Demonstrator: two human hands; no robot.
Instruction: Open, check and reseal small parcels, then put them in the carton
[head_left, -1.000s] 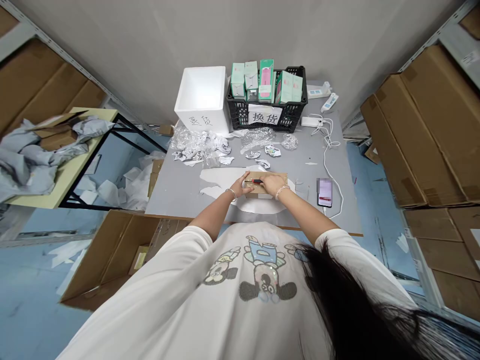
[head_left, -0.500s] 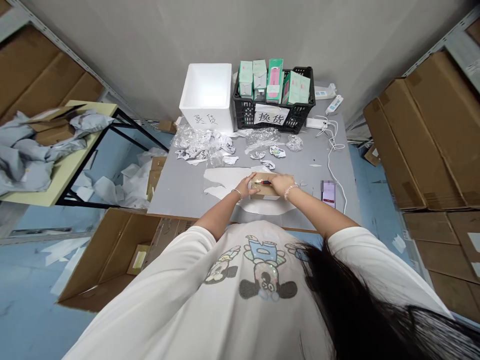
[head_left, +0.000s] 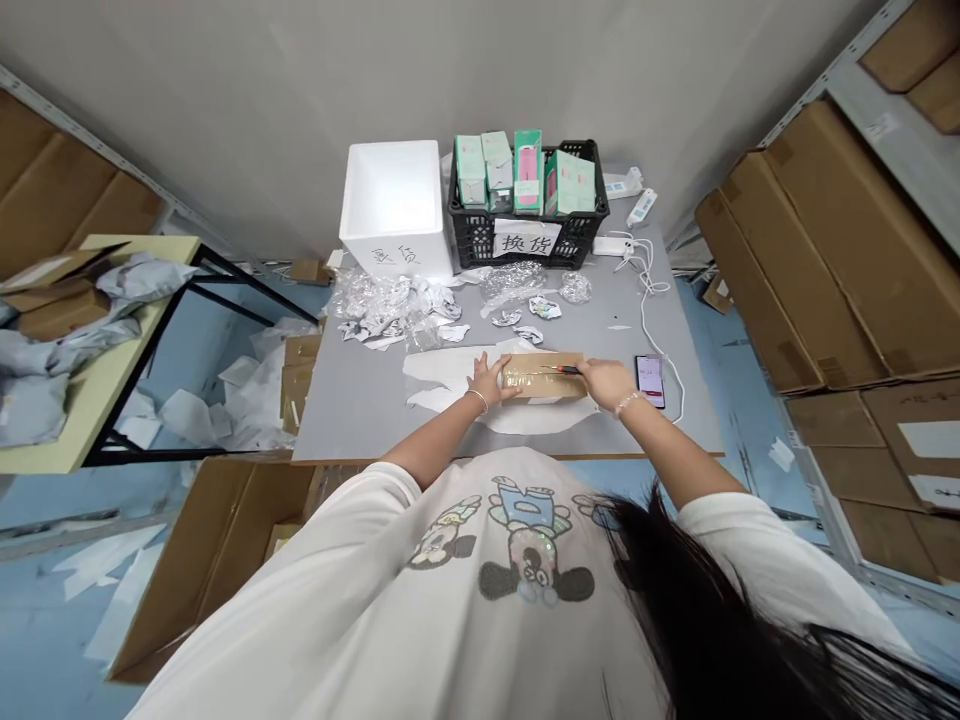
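A small brown cardboard box with shiny tape on its top lies on torn white paper near the front edge of the grey table. My left hand grips the box's left end, thumb on the near side and fingers spread toward the far side. My right hand is closed round the handle of a red-and-black cutter at the box's right end. The cutter's thin tip points left over the middle of the box top.
Behind are a white foam box, a black crate of green cartons, and crumpled paper with bubble wrap. A phone and a white cable lie right. An open carton stands on the floor at left.
My right hand and the cutter have moved right, from the middle of the box to its right end, uncovering more of the top. The camera view has shifted slightly.
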